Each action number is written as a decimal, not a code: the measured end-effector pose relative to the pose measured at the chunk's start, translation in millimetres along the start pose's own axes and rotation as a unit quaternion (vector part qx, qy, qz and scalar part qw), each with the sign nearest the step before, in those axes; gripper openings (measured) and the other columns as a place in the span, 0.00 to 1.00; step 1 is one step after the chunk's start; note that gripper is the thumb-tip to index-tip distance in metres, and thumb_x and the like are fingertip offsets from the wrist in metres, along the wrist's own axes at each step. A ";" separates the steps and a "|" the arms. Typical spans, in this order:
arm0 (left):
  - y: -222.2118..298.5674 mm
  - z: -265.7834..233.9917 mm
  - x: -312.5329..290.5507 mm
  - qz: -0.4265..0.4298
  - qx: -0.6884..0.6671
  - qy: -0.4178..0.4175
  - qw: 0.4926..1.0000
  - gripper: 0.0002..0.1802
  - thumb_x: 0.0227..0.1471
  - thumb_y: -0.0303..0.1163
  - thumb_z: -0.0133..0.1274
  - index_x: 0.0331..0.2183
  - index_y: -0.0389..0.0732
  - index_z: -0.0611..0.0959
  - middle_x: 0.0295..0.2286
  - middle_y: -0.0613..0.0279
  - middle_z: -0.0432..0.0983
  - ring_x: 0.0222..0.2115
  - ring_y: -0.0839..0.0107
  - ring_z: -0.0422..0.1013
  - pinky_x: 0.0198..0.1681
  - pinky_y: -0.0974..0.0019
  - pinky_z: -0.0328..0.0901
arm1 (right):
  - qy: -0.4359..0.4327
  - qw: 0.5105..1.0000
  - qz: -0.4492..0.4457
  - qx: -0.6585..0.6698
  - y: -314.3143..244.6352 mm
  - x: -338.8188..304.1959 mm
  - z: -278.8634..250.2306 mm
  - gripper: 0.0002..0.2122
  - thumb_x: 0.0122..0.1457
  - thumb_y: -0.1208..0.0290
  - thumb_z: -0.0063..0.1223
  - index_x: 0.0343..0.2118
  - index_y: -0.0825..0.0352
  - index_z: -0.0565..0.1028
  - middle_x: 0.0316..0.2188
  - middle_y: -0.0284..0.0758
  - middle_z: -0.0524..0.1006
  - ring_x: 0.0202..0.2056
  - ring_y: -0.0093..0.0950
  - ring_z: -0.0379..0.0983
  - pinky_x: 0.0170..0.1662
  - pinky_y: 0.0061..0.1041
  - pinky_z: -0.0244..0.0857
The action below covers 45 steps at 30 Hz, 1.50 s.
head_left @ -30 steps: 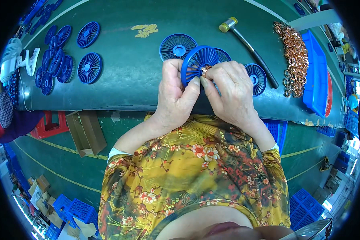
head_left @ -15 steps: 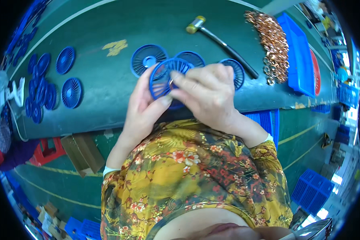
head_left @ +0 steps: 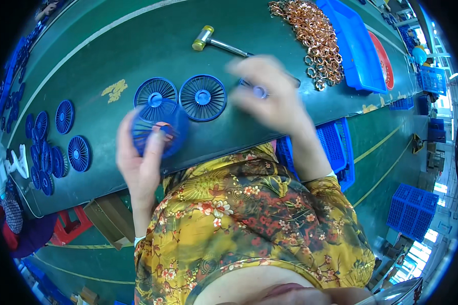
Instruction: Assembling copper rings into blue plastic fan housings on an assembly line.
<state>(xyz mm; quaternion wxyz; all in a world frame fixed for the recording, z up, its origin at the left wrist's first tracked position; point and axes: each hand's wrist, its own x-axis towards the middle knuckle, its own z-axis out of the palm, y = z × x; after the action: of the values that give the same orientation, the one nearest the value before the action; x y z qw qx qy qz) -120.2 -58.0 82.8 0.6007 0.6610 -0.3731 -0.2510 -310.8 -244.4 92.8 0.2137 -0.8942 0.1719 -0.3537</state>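
Observation:
My left hand (head_left: 135,168) grips a blue slotted wheel-like disc (head_left: 177,133) by its edge, thumb over the middle. A copper-coloured ring (head_left: 160,130) shows at its hub, blurred. Just behind, partly covered, lies a second blue disc (head_left: 155,99), and a third disc (head_left: 203,97) is beside it. My right hand (head_left: 277,99), smeared by motion, is over another blue disc (head_left: 260,92), most of which it hides. Whether its fingers touch that disc I cannot tell. Behind this hand lies a hammer (head_left: 204,38) with yellow faces, its handle partly covered.
Copper-coloured rings (head_left: 318,43) form a loose pile at the far right, alongside a blue tray (head_left: 353,46) and a red tray (head_left: 381,61). Several blue discs (head_left: 45,157) sit at the left of the green table (head_left: 107,56). Below the table edge are blue baskets (head_left: 333,147).
My right hand has left the held disc and moved right, over another disc. My left hand has shifted left and nearer with its disc. The view has turned, shifting the table.

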 end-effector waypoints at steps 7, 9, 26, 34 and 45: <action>-45.3 -45.2 13.8 0.161 0.291 0.292 0.897 0.21 0.56 0.26 0.53 0.52 0.37 0.72 0.43 0.53 0.75 0.41 0.70 0.73 0.46 0.67 0.67 | 0.009 0.824 0.322 -0.466 122.0 -44.2 -58.3 0.12 0.52 0.62 0.56 0.27 0.68 0.78 0.30 0.47 0.76 0.36 0.43 0.74 0.38 0.41 0.68; -47.9 -50.0 11.0 0.112 0.337 0.202 0.913 0.20 0.57 0.24 0.49 0.52 0.39 0.73 0.46 0.51 0.73 0.47 0.64 0.69 0.50 0.63 0.63 | -0.013 0.865 0.262 -0.428 133.5 -49.9 -60.8 0.08 0.53 0.67 0.54 0.26 0.67 0.78 0.27 0.48 0.75 0.33 0.46 0.72 0.39 0.42 0.66; -92.3 -162.3 3.9 -0.109 0.549 0.313 0.768 0.39 0.47 0.55 0.57 0.53 0.37 0.71 0.50 0.41 0.69 0.52 0.43 0.62 0.55 0.43 0.53 | -0.037 0.917 0.248 -0.309 120.3 -23.6 -36.9 0.10 0.57 0.65 0.52 0.27 0.66 0.74 0.29 0.44 0.74 0.34 0.43 0.72 0.37 0.40 0.66; -71.9 -135.1 13.7 -0.020 0.514 0.373 0.772 0.47 0.38 0.40 0.69 0.56 0.34 0.64 0.42 0.38 0.67 0.39 0.46 0.65 0.48 0.51 0.62 | 0.065 0.944 0.208 -0.248 100.1 -21.1 -30.2 0.06 0.56 0.67 0.54 0.27 0.64 0.74 0.28 0.38 0.74 0.31 0.40 0.73 0.33 0.36 0.66; -54.5 -126.5 -5.3 -0.008 0.317 0.328 0.890 0.31 0.46 0.26 0.62 0.51 0.33 0.68 0.37 0.54 0.73 0.35 0.66 0.70 0.41 0.62 0.66 | 0.004 0.966 0.165 -0.198 99.8 -14.9 -31.5 0.06 0.56 0.68 0.53 0.29 0.65 0.75 0.31 0.41 0.76 0.34 0.41 0.74 0.36 0.36 0.67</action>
<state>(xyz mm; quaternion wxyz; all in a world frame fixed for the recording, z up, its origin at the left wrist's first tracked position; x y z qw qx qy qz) -14.3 23.0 48.0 0.4455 0.8639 -0.2090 0.1073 -358.9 -330.5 54.9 0.0867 -0.8767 0.3844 -0.2757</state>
